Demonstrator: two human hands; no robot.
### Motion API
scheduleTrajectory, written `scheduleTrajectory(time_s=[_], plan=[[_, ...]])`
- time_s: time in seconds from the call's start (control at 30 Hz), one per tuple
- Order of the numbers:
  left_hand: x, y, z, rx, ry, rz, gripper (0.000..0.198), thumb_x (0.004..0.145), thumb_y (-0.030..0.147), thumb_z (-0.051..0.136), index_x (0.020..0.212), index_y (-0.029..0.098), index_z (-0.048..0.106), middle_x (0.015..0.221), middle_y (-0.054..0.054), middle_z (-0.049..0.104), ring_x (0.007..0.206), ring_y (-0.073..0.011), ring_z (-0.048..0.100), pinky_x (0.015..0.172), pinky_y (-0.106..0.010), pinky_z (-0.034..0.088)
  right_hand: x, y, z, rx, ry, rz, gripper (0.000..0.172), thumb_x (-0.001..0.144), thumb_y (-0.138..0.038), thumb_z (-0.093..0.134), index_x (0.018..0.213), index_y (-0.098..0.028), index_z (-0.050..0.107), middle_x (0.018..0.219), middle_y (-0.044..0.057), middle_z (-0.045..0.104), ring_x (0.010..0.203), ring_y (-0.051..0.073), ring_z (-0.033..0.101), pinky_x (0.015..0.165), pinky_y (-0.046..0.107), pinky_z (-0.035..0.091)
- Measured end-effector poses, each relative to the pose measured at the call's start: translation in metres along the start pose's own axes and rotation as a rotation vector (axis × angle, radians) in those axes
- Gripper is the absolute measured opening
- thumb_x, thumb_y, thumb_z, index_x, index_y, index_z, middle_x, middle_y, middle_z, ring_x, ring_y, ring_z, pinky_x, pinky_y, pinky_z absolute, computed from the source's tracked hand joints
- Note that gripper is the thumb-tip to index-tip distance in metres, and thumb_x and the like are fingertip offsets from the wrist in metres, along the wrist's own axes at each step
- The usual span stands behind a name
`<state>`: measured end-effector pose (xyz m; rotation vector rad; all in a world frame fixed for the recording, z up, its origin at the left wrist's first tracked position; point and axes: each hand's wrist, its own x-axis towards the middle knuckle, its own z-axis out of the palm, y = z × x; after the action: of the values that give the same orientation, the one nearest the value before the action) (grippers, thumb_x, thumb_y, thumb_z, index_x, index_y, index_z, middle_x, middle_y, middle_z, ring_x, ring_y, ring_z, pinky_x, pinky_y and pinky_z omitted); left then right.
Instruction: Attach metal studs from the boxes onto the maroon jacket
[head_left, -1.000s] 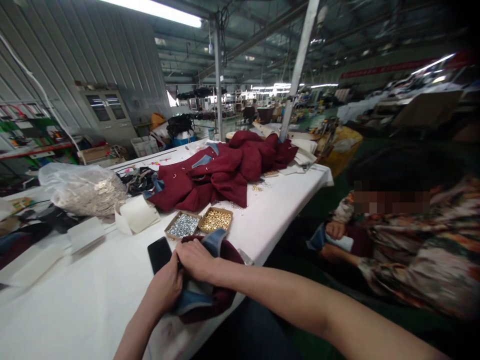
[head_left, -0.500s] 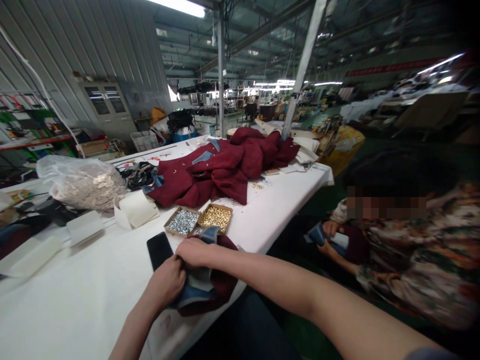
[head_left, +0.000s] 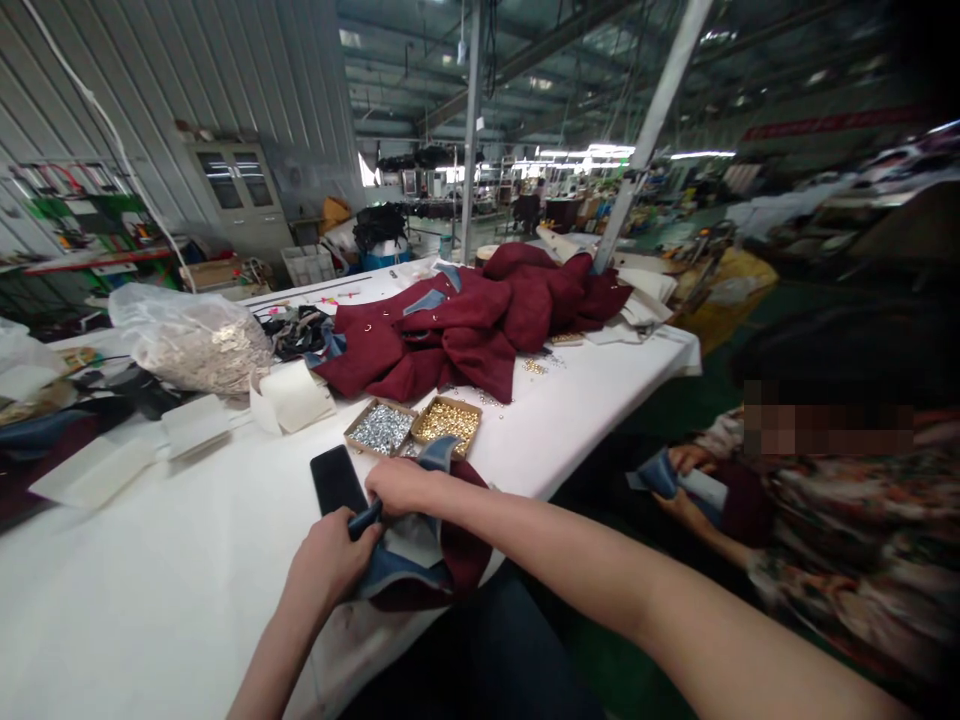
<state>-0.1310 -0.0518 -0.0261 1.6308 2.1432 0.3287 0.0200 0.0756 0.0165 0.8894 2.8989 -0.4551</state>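
A dark red fabric piece with blue denim-like lining lies over the table's near edge. My left hand is closed on a blue folded edge of it, thumb on top. Beside it, my right hand pinches the same edge from the far side; its fingertips are partly hidden. A black phone lies just beyond my left hand. Past my right hand stand two small cardboard boxes, a box of silver metal bits and a box of gold metal bits.
A heap of dark red fabric pieces covers the middle of the white table. At left sit a clear plastic bag of pale bits and white card pieces. A co-worker's hands hold a similar piece at right.
The view has swung slightly left, so things sit further right. My hands have drawn a little apart, and a blue rolled edge now shows between them.
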Motion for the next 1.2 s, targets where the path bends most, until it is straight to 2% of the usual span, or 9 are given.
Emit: scheduleTrajectory(time_s=[0.17, 0.3, 0.43, 0.53, 0.63, 0.8, 0.9, 1.03, 1.2], plan=[[-0.009, 0.005, -0.004, 0.042, 0.037, -0.031, 0.041, 0.104, 0.055, 0.066, 0.117, 0.017, 0.069, 0.112, -0.023, 0.080, 0.104, -0.0418, 0.078, 0.079, -0.041, 0.045, -0.004, 0.006, 0.012, 0.029, 0.043, -0.035, 0.014, 0.090, -0.011, 0.090, 0.101, -0.018, 0.090, 0.099, 0.010, 0.083, 0.094, 0.030, 0.077, 0.082, 0.029, 0.055], [-0.012, -0.002, -0.005, -0.093, -0.005, 0.046, 0.032, 0.103, 0.049, 0.072, 0.111, 0.017, 0.076, 0.113, -0.016, 0.080, 0.107, -0.0355, 0.076, 0.086, -0.040, 0.048, -0.013, 0.017, 0.028, 0.087, 0.113, -0.086, 0.022, 0.091, -0.009, 0.086, 0.111, -0.019, 0.085, 0.106, 0.008, 0.082, 0.099, 0.028, 0.076, 0.079, 0.028, 0.048], [-0.012, -0.005, -0.003, -0.196, 0.027, 0.047, 0.024, 0.100, 0.040, 0.079, 0.110, 0.019, 0.073, 0.107, -0.008, 0.079, 0.102, -0.0286, 0.075, 0.086, -0.037, 0.050, -0.022, 0.023, 0.039, 0.137, 0.175, -0.102, 0.020, 0.093, -0.007, 0.081, 0.110, -0.018, 0.082, 0.107, 0.007, 0.081, 0.101, 0.026, 0.074, 0.081, 0.029, 0.044], [-0.011, -0.001, 0.003, -0.249, 0.066, 0.033, 0.021, 0.099, 0.030, 0.080, 0.115, 0.019, 0.073, 0.108, -0.007, 0.080, 0.102, -0.0274, 0.075, 0.088, -0.037, 0.051, -0.021, 0.025, 0.043, 0.161, 0.192, -0.098, 0.020, 0.092, -0.006, 0.083, 0.109, -0.018, 0.081, 0.105, 0.006, 0.080, 0.101, 0.025, 0.073, 0.080, 0.028, 0.042], [-0.011, 0.005, 0.012, -0.254, 0.117, 0.039, 0.025, 0.096, 0.022, 0.080, 0.121, 0.019, 0.077, 0.113, -0.008, 0.080, 0.107, -0.0289, 0.075, 0.093, -0.038, 0.051, -0.015, 0.026, 0.042, 0.175, 0.187, -0.086, 0.021, 0.089, -0.007, 0.089, 0.106, -0.018, 0.082, 0.101, 0.005, 0.080, 0.096, 0.024, 0.073, 0.076, 0.028, 0.041], [-0.020, 0.017, 0.026, -0.181, 0.238, 0.115, 0.013, 0.099, 0.011, 0.069, 0.108, 0.019, 0.075, 0.105, -0.007, 0.071, 0.101, -0.0275, 0.069, 0.089, -0.038, 0.045, -0.010, 0.027, 0.036, 0.189, 0.155, -0.120, 0.025, 0.092, -0.013, 0.092, 0.114, -0.023, 0.087, 0.106, 0.002, 0.083, 0.096, 0.024, 0.075, 0.076, 0.028, 0.044], [-0.028, 0.022, 0.031, -0.131, 0.282, 0.164, 0.017, 0.104, 0.008, 0.059, 0.100, 0.020, 0.071, 0.100, -0.006, 0.063, 0.092, -0.0249, 0.064, 0.083, -0.038, 0.041, -0.012, 0.026, 0.035, 0.185, 0.145, -0.139, 0.021, 0.094, -0.011, 0.087, 0.109, -0.025, 0.090, 0.104, 0.002, 0.084, 0.095, 0.023, 0.075, 0.076, 0.027, 0.045], [-0.034, 0.028, 0.033, -0.055, 0.315, 0.193, 0.024, 0.102, 0.004, 0.054, 0.104, 0.019, 0.072, 0.101, -0.007, 0.060, 0.091, -0.0261, 0.061, 0.081, -0.041, 0.040, -0.016, 0.027, 0.038, 0.191, 0.170, -0.137, 0.021, 0.093, -0.006, 0.084, 0.104, -0.023, 0.090, 0.100, 0.002, 0.083, 0.093, 0.023, 0.074, 0.077, 0.027, 0.046], [-0.038, 0.031, 0.034, 0.007, 0.317, 0.209, 0.028, 0.099, 0.001, 0.053, 0.111, 0.016, 0.073, 0.104, -0.009, 0.061, 0.097, -0.0295, 0.062, 0.085, -0.042, 0.044, -0.020, 0.029, 0.045, 0.203, 0.228, -0.166, 0.022, 0.089, -0.001, 0.085, 0.100, -0.020, 0.088, 0.099, 0.004, 0.082, 0.094, 0.025, 0.074, 0.078, 0.029, 0.047]])
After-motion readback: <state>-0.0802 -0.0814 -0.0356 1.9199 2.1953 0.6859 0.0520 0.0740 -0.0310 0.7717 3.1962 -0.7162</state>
